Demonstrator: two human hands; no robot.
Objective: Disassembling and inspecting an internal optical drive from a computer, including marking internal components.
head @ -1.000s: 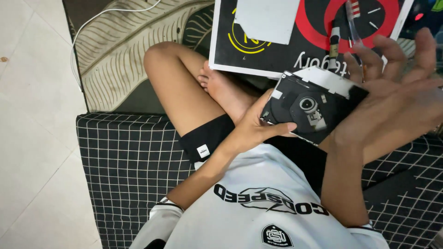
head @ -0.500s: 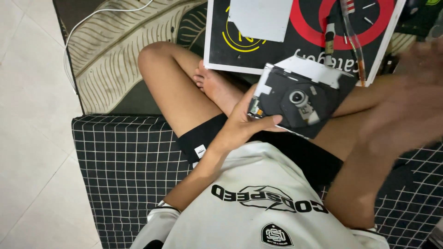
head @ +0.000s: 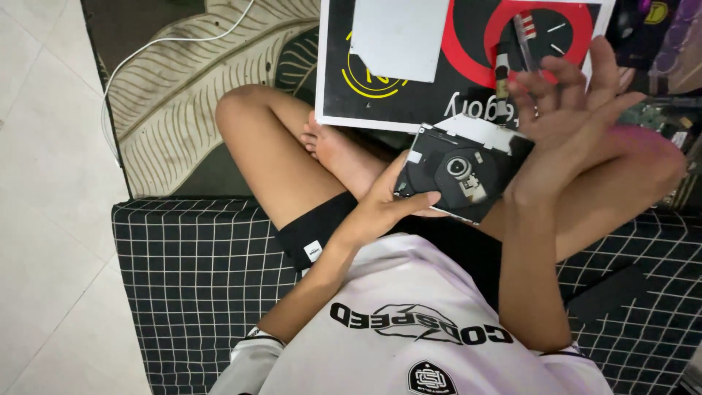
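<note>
Head view: seated cross-legged, I cradle a bare optical disc drive (head: 461, 175) over my lap, left hand (head: 380, 212) curled beneath its edge for support, right hand (head: 567, 121) steadying, fingers (head: 585, 69) spread.

Drive's (head: 462, 175) right edge behind right hand (head: 563, 124), circuit board (head: 662, 121) perhaps cropped

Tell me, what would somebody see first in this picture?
Probably the flat black disc drive in the middle, its round hub facing up, held by the left hand above crossed bare legs. The right hand spreads open at its right edge. Behind them lies a black board with a red ring, yellow circle and white sheet.
</note>
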